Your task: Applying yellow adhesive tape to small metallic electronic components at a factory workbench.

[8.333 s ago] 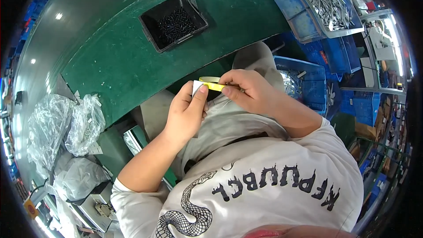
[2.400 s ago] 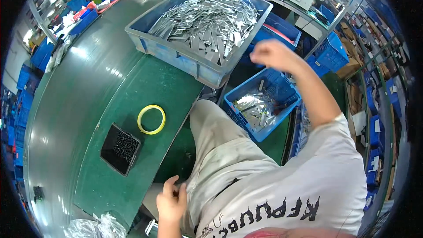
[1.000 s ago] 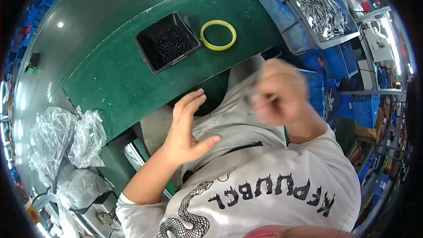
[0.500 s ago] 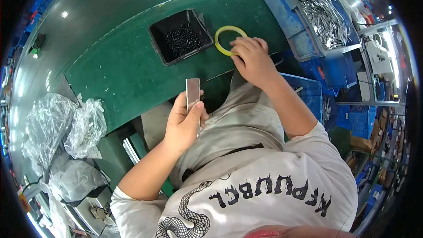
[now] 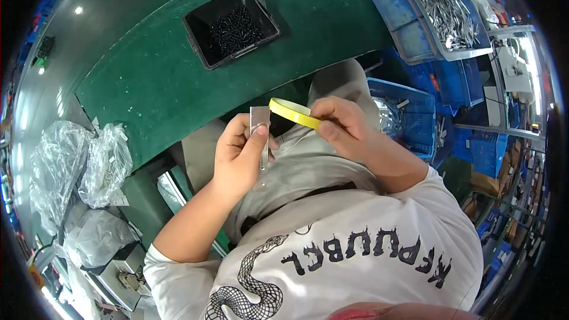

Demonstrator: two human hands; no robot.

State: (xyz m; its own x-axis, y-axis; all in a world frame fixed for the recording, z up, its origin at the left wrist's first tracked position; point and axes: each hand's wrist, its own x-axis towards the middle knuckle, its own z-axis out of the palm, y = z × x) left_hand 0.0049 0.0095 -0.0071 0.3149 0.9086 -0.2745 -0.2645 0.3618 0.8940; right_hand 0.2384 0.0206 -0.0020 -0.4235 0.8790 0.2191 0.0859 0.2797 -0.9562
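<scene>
My left hand (image 5: 240, 151) is closed around flat silver metal strips (image 5: 259, 117), held upright in front of my lap with the thumb across their face. Their lower ends show below the fingers; how many there are I cannot tell. My right hand (image 5: 344, 124) pinches a yellow ring, which looks like a narrow roll of tape (image 5: 294, 115), by its right side. The roll is tilted, and its left end is right beside the upper part of the strips; whether they touch I cannot tell.
On the green table (image 5: 142, 98) stands a black bin (image 5: 204, 53) of small black parts. At the upper right, a blue bin (image 5: 409, 47) holds many long silver metal pieces. A blue basket (image 5: 415, 142) sits low at my right. Clear plastic bags (image 5: 56, 172) lie at the left.
My right hand has lifted the yellow roll off the table and brought it toward me, next to the metal strips. My left hand keeps its hold, nearly in place.
</scene>
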